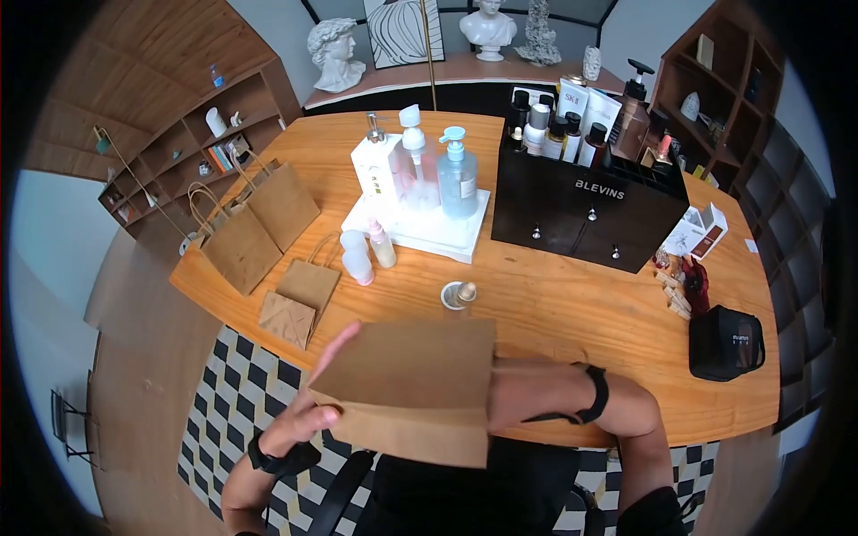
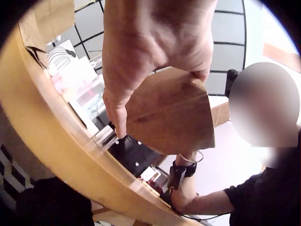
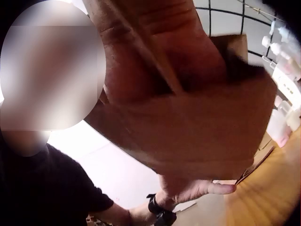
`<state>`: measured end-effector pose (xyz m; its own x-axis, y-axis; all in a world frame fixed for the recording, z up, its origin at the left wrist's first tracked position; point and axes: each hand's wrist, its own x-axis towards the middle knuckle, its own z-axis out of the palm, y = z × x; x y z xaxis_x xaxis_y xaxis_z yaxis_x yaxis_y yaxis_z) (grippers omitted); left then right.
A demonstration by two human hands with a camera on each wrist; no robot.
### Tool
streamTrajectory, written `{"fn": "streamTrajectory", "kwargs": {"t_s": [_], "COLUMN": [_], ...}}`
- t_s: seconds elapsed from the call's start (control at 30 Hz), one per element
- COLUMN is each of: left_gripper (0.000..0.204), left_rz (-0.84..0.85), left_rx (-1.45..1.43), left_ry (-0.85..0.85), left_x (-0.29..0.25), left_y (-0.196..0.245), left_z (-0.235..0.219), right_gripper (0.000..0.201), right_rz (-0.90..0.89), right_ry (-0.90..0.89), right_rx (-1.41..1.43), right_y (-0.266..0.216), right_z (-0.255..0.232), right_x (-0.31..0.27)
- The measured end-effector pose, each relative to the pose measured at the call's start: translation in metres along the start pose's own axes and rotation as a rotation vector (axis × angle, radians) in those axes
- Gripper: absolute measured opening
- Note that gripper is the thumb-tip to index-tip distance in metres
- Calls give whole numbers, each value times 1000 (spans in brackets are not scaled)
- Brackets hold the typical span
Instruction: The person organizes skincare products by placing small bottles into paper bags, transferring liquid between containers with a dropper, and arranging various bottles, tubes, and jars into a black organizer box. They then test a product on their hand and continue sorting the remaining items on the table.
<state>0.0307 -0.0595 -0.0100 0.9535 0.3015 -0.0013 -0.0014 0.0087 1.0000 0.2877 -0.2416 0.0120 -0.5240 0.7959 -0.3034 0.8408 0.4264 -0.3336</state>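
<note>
A brown kraft paper bag point(image 1: 411, 366) lies sideways above the table's near edge, its mouth toward the right. My left hand point(image 1: 304, 415) grips its closed end, thumb on the lower side and fingers on the upper. In the left wrist view, that hand spans the bag's bottom point(image 2: 169, 113). My right hand point(image 3: 164, 70) reaches through the bag's mouth up to the wrist. Its fingers are hidden inside, and a paper handle point(image 3: 150, 52) crosses over it. Just beyond the bag stands a small clear glass bottle point(image 1: 458, 297) with a wooden-looking top.
Several paper bags point(image 1: 241, 246) stand at the left, with small ones point(image 1: 308, 286) nearer. Pump bottles point(image 1: 458, 183) stand on a white tray point(image 1: 447, 246). A black cosmetics organiser point(image 1: 572, 210) is at the back right. A black pouch point(image 1: 726, 344) lies at the right edge, near wooden pieces point(image 1: 675, 295).
</note>
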Motion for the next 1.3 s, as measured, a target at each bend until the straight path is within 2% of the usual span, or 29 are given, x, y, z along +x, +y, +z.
{"fn": "streamTrajectory", "kwargs": {"t_s": [0.07,0.1,0.17,0.2,0.27,0.3,0.37,0.4,0.47,0.5,0.53,0.57,0.6,0.63,0.67,0.7,0.77,0.8,0.87,0.9,0.93,0.97,1.0,1.07,1.1,1.17,1.2,1.27,1.3], "left_gripper": [129,129,128,127,127,129,132,124,116,104,92,92,79,67,54,54,49,48,51,53,54,54,53,53,53,52,51,50,50], "left_rz": [-48,-91,-79,-82,-87,-118,-151,-112,-79,19,119,117,310,503,606,606,738,725,683,638,672,671,669,661,673,683,679,675,675], "left_rx": [-16,-36,-73,-84,-93,-101,-112,-49,16,118,220,219,383,547,596,596,906,892,1038,1183,1216,1217,1213,1208,1213,1221,1224,1226,1221], "left_ry": [-38,-72,-83,-87,-92,-57,-21,-64,-110,35,182,183,221,258,300,301,-10,2,-8,-23,12,16,-19,-55,-27,4,19,33,70], "left_x": [-1,-1,1,1,0,0,-2,-1,-3,-4,-5,-6,-10,-14,-16,-16,-17,-14,-11,-9,-5,-4,-5,-6,-6,-7,-8,-9,-9], "left_y": [4,5,-1,-1,-1,-2,-7,-12,-16,-11,-8,-12,-20,-26,-28,-20,13,20,20,18,13,11,9,8,8,7,4,-1,-3], "left_z": [12,15,11,9,7,7,2,-6,-8,0,4,0,-5,-8,-10,-10,-6,7,9,9,8,5,2,0,2,0,-3,-8,-10], "right_gripper": [51,51,59,59,43,43,42,42,35,35,33,31,31,25,21,21,16,16,15,15,22,40,40,42,42,37,37,26,26], "right_rz": [-199,-199,-40,-39,-336,-336,-38,-38,-51,-51,-147,-244,-245,-224,-199,-200,-233,-236,-341,-345,-294,-242,-245,-343,-347,-226,-228,-123,-122], "right_ry": [479,482,294,294,607,608,447,445,323,324,459,592,589,439,288,286,646,643,792,790,699,607,606,813,811,563,563,345,346], "right_rx": [676,678,527,526,503,504,804,806,683,687,637,582,584,298,14,13,237,238,-65,-66,-96,-124,-125,755,759,222,222,254,254], "right_y": [-4,-10,-25,-21,-5,1,9,9,9,5,-4,-10,-14,-19,-20,-21,-21,-21,-20,-20,-19,-18,-17,-17,-19,-23,-26,-30,-31], "right_z": [22,10,-25,-17,17,32,55,54,46,38,26,15,3,-9,-15,-11,0,-1,-4,-1,5,9,10,12,7,-9,-13,-22,-30], "right_x": [-4,-6,-11,-10,-6,-8,-15,-15,-18,-19,-16,-11,-1,11,17,18,18,17,14,12,11,9,5,-1,0,2,6,13,8]}}
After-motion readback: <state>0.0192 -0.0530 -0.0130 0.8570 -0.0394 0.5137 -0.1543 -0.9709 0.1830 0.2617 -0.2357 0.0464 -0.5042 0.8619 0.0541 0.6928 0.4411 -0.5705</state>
